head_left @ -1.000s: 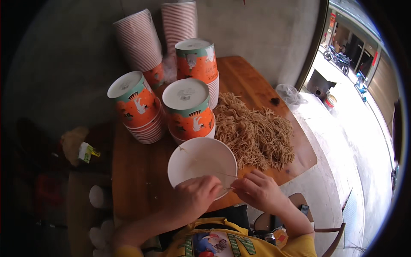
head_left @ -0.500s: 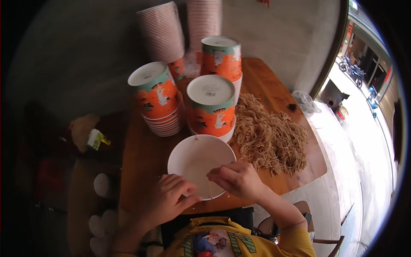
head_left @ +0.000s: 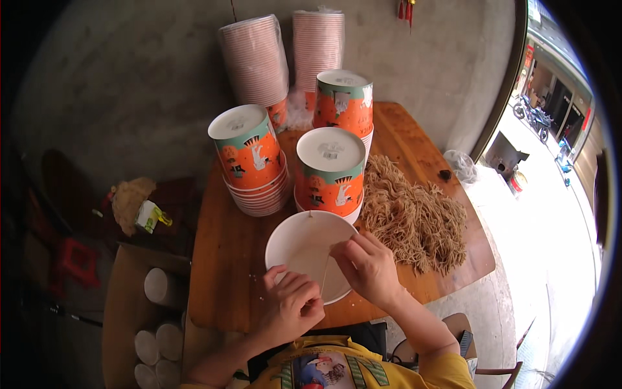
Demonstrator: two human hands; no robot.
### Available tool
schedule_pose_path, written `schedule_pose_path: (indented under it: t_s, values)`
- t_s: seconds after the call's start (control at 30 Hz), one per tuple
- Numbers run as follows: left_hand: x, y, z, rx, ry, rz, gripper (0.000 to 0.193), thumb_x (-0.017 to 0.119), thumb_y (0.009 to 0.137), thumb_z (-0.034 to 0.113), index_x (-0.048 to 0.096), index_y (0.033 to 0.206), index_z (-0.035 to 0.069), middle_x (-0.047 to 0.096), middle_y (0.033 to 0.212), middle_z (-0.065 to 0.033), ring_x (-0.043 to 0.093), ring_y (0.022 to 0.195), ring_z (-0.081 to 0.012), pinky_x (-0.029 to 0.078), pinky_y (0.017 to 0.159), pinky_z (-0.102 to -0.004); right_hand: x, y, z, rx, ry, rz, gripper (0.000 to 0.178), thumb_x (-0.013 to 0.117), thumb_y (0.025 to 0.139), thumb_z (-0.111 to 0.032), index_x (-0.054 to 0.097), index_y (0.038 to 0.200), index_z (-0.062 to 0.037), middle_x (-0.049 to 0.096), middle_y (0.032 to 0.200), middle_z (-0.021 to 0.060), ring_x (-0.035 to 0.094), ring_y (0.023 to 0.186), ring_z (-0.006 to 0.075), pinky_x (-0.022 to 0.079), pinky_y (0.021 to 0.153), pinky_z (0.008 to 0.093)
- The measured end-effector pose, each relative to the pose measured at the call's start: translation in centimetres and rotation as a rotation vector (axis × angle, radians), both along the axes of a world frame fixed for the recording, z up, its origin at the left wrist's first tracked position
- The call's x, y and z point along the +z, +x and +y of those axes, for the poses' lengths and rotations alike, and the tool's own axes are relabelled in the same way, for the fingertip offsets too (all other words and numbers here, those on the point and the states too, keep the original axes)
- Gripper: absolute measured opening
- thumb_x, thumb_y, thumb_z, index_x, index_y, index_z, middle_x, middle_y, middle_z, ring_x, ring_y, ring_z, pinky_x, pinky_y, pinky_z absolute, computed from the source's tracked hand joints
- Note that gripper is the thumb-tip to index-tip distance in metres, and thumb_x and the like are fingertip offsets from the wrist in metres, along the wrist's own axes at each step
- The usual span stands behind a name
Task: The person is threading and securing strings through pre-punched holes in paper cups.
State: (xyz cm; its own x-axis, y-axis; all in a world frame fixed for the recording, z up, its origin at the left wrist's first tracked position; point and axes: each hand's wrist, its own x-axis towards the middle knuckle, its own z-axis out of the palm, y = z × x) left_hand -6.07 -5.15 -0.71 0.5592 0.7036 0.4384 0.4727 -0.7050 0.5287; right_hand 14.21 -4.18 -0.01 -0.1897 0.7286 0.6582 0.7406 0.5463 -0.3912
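A white-lined paper bucket (head_left: 295, 243) stands mouth up at the table's near side, a small knot or string end showing at its far rim. Over its right part, my right hand (head_left: 370, 271) is closed, pinching a thin string (head_left: 326, 272) that runs down toward the near rim. My left hand (head_left: 293, 303) is at the near left rim with curled fingers; whatever its thumb and fingertips hold is hidden. A heap of tan cords (head_left: 414, 223) lies right of the bucket. Behind it stands an upside-down stack of orange and green printed buckets (head_left: 329, 185).
More upturned bucket stacks stand at left (head_left: 249, 159) and behind (head_left: 343, 104). Tall plastic-wrapped stacks (head_left: 256, 61) lean near the wall. A cardboard box (head_left: 126, 272) with white-ended buckets sits below the wooden table's (head_left: 217, 259) left edge. A red stool (head_left: 79, 261) is farther left.
The view has shifted, so the table sits lower in it. My right hand has risen slightly away from the near rim with the string. My left fingers have curled in, closer to the string.
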Motion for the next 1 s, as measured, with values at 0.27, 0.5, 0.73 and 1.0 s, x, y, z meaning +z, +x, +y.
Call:
schedule_pose_path:
  t_s: [0.27,0.5,0.73,1.0]
  values:
    - [0.3,-2.2,0.7,-0.158,0.182,0.033,0.019,0.072,0.075,0.009,0.056,0.085,0.011,0.054,0.081,-0.0025,0.058,0.084,-0.0223,0.035,0.096,-0.0439,0.5,0.7,0.4,0.034,0.093,0.036,0.018,0.072,0.077,-0.005,0.063,0.092,-0.0085,0.057,0.081,0.0068,0.057,0.075,0.0268,0.049,0.065,0.0370]
    - [5.8,-8.1,4.5,-0.144,-0.365,-0.356,0.028,0.059,0.094,0.006,0.057,0.122,0.004,0.052,0.096,-0.0042,0.052,0.085,-0.0119,0.043,0.079,-0.0250,-0.4,1.1,0.1,0.304,-0.301,0.747,0.018,0.069,0.086,-0.004,0.064,0.103,-0.0067,0.060,0.096,0.0075,0.060,0.090,0.0194,0.047,0.076,0.0270]
    - [11.0,-9.9,16.0,-0.105,-0.736,-0.725,0.014,0.056,0.093,0.008,0.061,0.105,0.003,0.064,0.105,-0.0050,0.059,0.098,-0.0116,0.048,0.091,-0.0264,5.8,-1.9,4.8,0.623,-0.065,0.207,0.080,0.085,0.073,-0.035,0.047,0.137,-0.0074,0.048,0.127,0.0117,0.043,0.117,0.0272,0.036,0.104,0.0407]
    - [14.7,-11.2,29.0,-0.276,-0.476,-1.052,0.057,0.049,0.097,0.055,0.052,0.131,0.009,0.053,0.133,-0.0064,0.049,0.122,-0.0158,0.037,0.102,-0.0310,15.0,-5.0,20.7,0.333,-0.182,0.565,0.064,0.063,0.090,-0.052,0.056,0.119,0.0054,0.062,0.094,0.0170,0.064,0.090,0.0217,0.053,0.072,0.0309]
